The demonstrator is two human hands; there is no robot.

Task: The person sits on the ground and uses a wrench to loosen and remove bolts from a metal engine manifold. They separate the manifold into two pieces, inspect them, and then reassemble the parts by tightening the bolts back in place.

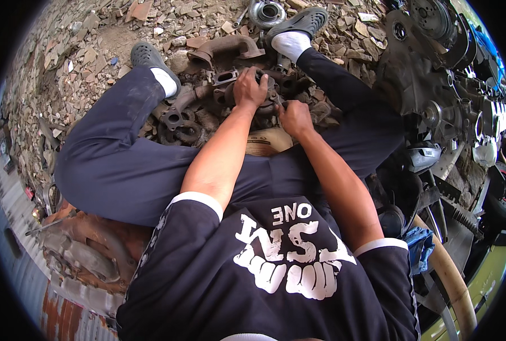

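Note:
Between my legs lies a rusty cast part, apparently a turbocharger housing [270,92], with a rectangular port flange [226,77] at its left. My left hand [250,88] grips its top, thumb and fingers curled over the metal. Lower and to the right, my right hand [296,117] is closed near the part's right edge. A thin dark piece shows at its fingertips, too small to make out. A rusty pipe with a bolted flange [175,118] sits to the left of the housing. Close to my lap, a tan rounded object [267,141] lies below both hands.
A curved rusty manifold [227,48] and a grey turbocharger [267,13] lie ahead on broken rubble [102,40]. Metal engine parts [432,113] are piled at the right. More castings [80,256] lie at the lower left, beside corrugated sheet [14,199].

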